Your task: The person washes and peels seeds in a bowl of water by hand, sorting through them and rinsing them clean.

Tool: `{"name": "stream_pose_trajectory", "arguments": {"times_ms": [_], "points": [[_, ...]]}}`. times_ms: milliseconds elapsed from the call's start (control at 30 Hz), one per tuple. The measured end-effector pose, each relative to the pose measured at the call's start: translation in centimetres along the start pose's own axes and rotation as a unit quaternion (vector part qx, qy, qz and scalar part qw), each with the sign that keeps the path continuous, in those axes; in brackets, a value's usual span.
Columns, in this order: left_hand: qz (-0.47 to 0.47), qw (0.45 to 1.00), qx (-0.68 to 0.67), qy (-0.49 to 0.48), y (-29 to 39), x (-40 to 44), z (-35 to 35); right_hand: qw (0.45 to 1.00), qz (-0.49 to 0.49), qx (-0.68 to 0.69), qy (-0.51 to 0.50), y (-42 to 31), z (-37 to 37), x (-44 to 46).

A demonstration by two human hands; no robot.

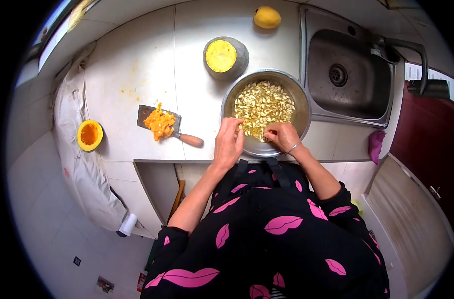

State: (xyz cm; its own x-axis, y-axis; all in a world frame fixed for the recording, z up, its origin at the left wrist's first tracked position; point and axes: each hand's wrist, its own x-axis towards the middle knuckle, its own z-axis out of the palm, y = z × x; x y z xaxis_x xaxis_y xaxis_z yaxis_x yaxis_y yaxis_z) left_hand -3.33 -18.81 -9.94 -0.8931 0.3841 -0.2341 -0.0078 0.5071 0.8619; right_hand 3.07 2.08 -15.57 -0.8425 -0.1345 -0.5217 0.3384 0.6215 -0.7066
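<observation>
A round metal bowl (302, 107) stands on the counter before me, with many pale seeds (264, 104) in it. My left hand (230, 142) is at the bowl's near left rim, its fingers bent and its fingertips by the seeds; whether it holds one is too small to tell. Over the near right part of the bowl is my right hand (282, 136), with a bracelet at the wrist. Its fingers are pinched together at the edge of the seeds, and what is between them is hidden.
Behind the bowl are a cut gourd (227, 59) and a yellow fruit (267, 17). A wide blade (146, 115) with orange pulp (160, 123) lies left, its wooden handle towards the bowl. Further left sits a hollowed pumpkin piece (90, 135). A sink (354, 70) is at right.
</observation>
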Motion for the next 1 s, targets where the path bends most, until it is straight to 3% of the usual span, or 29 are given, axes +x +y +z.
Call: {"name": "stream_pose_trajectory", "arguments": {"times_ms": [67,133,300,600,800,1000], "points": [[-0.003,1.0,-0.02,-0.001,0.4,0.1,0.4,0.968,0.08,0.23,-0.057,-0.5,-0.6,-0.2],[0.003,0.999,-0.036,-0.013,0.7,0.2,0.7,0.865,0.127,0.479,-0.078,-1.0,-1.0,-0.5],[0.022,0.997,-0.071,-0.017,1.7,0.3,1.2,0.811,0.087,0.56,-0.149,-2.3,-2.9,-0.8],[0.04,0.996,-0.072,-0.041,4.2,0.3,1.6,0.737,0.081,0.649,-0.168,-3.1,-3.5,-1.3],[0.095,0.995,-0.007,-0.023,4.0,0.4,2.9,0.762,0.088,0.623,-0.157,-3.2,-3.4,-1.7],[0.072,0.997,0.012,-0.016,4.8,0.5,3.1,0.789,0.07,0.59,-0.154,-4.1,-3.4,-1.9]]}}
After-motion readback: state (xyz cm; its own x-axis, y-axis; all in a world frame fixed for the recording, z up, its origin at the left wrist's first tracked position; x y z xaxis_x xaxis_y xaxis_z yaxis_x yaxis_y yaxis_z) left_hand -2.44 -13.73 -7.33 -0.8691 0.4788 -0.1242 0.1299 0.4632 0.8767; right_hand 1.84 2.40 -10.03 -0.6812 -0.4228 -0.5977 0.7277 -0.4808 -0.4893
